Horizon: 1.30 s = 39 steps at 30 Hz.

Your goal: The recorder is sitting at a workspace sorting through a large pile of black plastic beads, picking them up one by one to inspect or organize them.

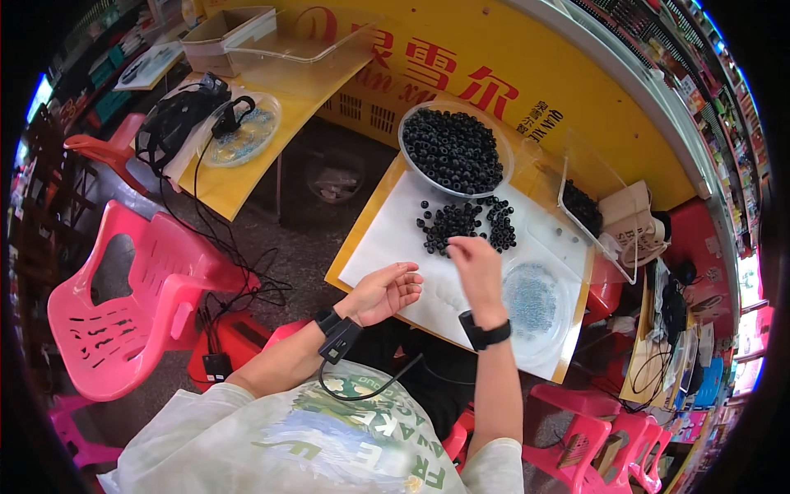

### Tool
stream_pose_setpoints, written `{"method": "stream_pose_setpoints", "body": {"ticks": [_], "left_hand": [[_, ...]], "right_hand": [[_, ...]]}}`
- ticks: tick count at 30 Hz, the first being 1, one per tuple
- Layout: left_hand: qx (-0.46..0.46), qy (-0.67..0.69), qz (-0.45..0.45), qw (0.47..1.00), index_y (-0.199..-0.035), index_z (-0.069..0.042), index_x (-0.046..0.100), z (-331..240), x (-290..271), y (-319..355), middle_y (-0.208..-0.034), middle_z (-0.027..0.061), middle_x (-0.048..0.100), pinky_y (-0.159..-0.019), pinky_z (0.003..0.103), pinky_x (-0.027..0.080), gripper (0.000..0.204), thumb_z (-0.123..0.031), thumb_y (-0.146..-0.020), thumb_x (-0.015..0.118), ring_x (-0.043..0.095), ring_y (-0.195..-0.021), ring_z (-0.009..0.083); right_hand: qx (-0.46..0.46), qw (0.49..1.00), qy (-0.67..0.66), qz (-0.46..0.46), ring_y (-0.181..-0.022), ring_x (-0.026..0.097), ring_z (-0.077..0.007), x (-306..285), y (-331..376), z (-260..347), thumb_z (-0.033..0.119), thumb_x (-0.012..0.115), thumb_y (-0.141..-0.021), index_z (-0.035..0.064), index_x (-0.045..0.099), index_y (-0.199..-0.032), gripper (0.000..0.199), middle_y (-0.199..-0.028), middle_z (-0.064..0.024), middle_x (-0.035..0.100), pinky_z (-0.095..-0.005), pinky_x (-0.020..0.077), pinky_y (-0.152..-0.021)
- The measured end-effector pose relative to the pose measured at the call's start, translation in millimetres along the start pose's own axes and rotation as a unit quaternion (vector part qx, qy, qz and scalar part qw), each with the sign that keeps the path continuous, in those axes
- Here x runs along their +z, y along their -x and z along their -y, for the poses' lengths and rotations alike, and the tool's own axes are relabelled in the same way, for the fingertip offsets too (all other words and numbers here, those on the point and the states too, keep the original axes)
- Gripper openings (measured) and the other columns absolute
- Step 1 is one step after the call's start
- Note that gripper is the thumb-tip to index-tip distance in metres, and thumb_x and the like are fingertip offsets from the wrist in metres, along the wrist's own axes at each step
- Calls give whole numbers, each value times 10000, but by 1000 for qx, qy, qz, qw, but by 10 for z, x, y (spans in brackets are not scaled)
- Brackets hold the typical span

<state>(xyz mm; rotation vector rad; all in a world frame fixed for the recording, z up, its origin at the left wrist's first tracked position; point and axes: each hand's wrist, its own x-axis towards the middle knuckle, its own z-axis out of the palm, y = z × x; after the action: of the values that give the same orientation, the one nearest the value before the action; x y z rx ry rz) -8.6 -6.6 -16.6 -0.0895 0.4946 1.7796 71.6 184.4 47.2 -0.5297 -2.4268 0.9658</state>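
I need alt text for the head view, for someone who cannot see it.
A person's right hand is at the near edge of loose black beads on a white-covered table, while the left hand hovers open. Beyond stands a bowl of more beads; right, a clear dish.

Small, round, glossy black beads (pixel 451 224), with holes showing in some of them, are being borne by a flat white sheet (pixel 374 257), loose and in a low, uneven heap. The heap is being split by a narrow pale gap into a broader cluster on the left and a slimmer one on the right. Along the left edge, a few beads are being seen just apart from the rest. At the near edge, a small part of the heap is being hidden. The far edge is being bordered by a clear, round plastic bowl (pixel 508 156), in which many similar black beads are being held.
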Motion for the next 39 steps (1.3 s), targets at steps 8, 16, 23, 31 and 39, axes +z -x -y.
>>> {"method": "stream_pose_setpoints", "body": {"ticks": [8,16,23,31,39], "left_hand": [[9,27,-22,999,-1026,-74,581,9,-34,56,-900,31,632,-810,289,532,124,-183,-1000,528,618,-847,146],[49,-104,-105,988,-1137,-23,596,35,257,-31,-1040,92,679,-896,302,546,236,-103,-924,660,670,-954,168],[-8,-161,-114,980,-1099,-23,613,91,319,-60,-1015,86,673,-848,272,564,192,-61,-915,651,665,-923,159],[6,-157,-86,984,-1060,-44,594,110,213,-70,-1025,97,663,-851,272,564,163,-15,-905,636,655,-941,177],[6,-134,-99,986,-1076,-46,579,104,196,-100,-1036,104,656,-840,257,565,178,-15,-909,633,656,-941,172]], "right_hand": [[-80,970,224,43,-841,629,-307,411,61,18,65,686,-743,53,633,-834,106,-877,-106,584,-424,521,-720],[-103,992,53,40,-879,612,-335,194,362,139,15,632,-741,35,633,-923,183,-903,-133,614,-423,505,-772],[36,991,-118,60,-808,665,-312,-282,719,399,46,649,-823,15,634,-1126,305,-948,-160,678,-372,535,-718],[207,937,230,-162,-822,651,-320,-1492,1527,-902,97,681,-825,38,714,-907,106,-896,-156,656,-397,510,-737],[215,929,256,-158,-876,644,-330,-1544,1573,-1175,98,718,-785,23,703,-941,174,-940,-144,656,-408,503,-774]]}}
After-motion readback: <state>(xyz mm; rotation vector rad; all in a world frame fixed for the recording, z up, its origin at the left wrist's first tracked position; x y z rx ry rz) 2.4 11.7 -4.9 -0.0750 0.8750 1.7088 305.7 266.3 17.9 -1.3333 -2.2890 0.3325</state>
